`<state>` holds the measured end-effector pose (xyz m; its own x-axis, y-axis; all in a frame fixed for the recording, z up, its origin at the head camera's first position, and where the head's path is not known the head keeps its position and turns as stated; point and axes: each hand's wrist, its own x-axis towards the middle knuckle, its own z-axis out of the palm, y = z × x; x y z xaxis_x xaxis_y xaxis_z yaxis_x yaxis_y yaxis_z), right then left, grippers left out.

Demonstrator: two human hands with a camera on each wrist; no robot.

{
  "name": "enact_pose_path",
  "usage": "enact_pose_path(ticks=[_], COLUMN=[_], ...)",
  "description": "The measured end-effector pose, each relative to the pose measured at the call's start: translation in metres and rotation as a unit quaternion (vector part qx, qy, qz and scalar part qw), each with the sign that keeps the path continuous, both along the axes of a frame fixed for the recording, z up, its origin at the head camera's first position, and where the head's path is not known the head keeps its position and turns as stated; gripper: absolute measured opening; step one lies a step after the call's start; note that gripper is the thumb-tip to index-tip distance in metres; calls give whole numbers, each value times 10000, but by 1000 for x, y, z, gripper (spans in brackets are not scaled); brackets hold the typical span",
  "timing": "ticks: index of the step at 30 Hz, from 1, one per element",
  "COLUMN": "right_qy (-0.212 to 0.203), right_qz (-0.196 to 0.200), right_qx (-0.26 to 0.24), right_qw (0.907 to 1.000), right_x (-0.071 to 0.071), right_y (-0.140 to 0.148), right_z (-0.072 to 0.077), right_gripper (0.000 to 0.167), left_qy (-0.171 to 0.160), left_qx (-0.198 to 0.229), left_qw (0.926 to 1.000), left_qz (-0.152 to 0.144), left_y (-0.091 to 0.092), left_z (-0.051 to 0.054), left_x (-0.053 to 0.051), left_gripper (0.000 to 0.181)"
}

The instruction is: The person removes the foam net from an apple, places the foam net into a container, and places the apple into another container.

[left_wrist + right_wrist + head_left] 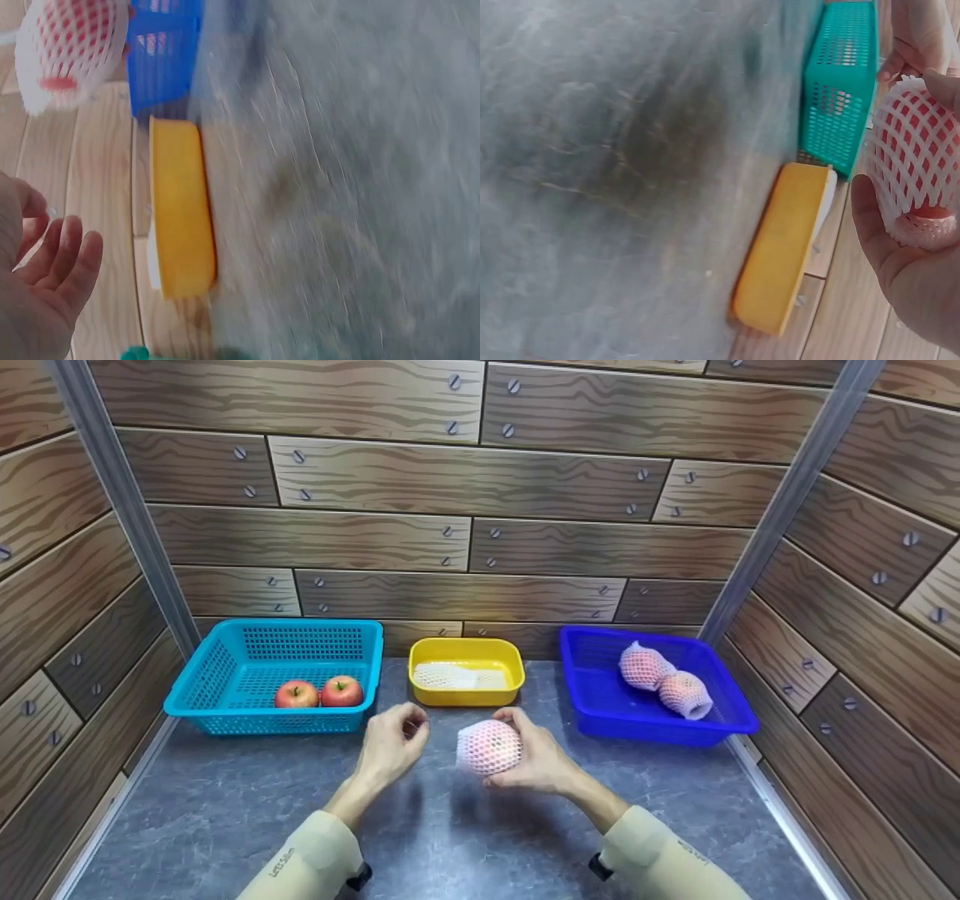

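Our right hand (541,759) grasps round red apple in white foam net (487,747): thumb on near side, fingers on far side, palm at right. Apple's left part juts free of grip, toward our left hand (390,742). Left hand loosely curled, nothing seen in it, apart from apple. We hold apple above grey marbled tabletop (247,787), nearer than yellow plastic basin (469,696), between teal plastic basket (262,723) left, blue plastic basket (645,729) right.

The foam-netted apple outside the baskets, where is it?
In the head view, the foam-netted apple is held by the right hand, in front of the yellow tub, right of the left hand.
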<state>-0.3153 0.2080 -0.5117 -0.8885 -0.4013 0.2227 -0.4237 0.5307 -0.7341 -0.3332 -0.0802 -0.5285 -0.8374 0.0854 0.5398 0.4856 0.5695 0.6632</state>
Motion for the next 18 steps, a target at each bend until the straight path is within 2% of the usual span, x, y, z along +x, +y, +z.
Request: enact_pose_path(ticks=[2, 5, 9, 13, 18], right_qy=[-8, -62, -7, 112, 0], right_qz=[47, 128, 247, 319, 292], right_qx=[-65, -149, -190, -140, -126], right_qw=[10000, 9998, 9995, 9993, 9995], right_x=[0, -1, -3, -3, -4], right_y=[-2, -4, -6, -6, -5], right_z=[5, 12, 20, 25, 28], right_gripper=[96, 94, 94, 93, 93], left_qy=[-155, -569, -903, -809, -464], left_qx=[96, 244, 486, 733, 1141], left_qw=[9995, 9966, 9919, 9906, 9878], left_qz=[-251, -540, -756, -819, -949], left_y=[5, 13, 21, 27, 33], left_z=[2, 7, 13, 17, 20], left_x=[6, 15, 23, 30, 35], left_gripper=[5, 4, 7, 5, 17])
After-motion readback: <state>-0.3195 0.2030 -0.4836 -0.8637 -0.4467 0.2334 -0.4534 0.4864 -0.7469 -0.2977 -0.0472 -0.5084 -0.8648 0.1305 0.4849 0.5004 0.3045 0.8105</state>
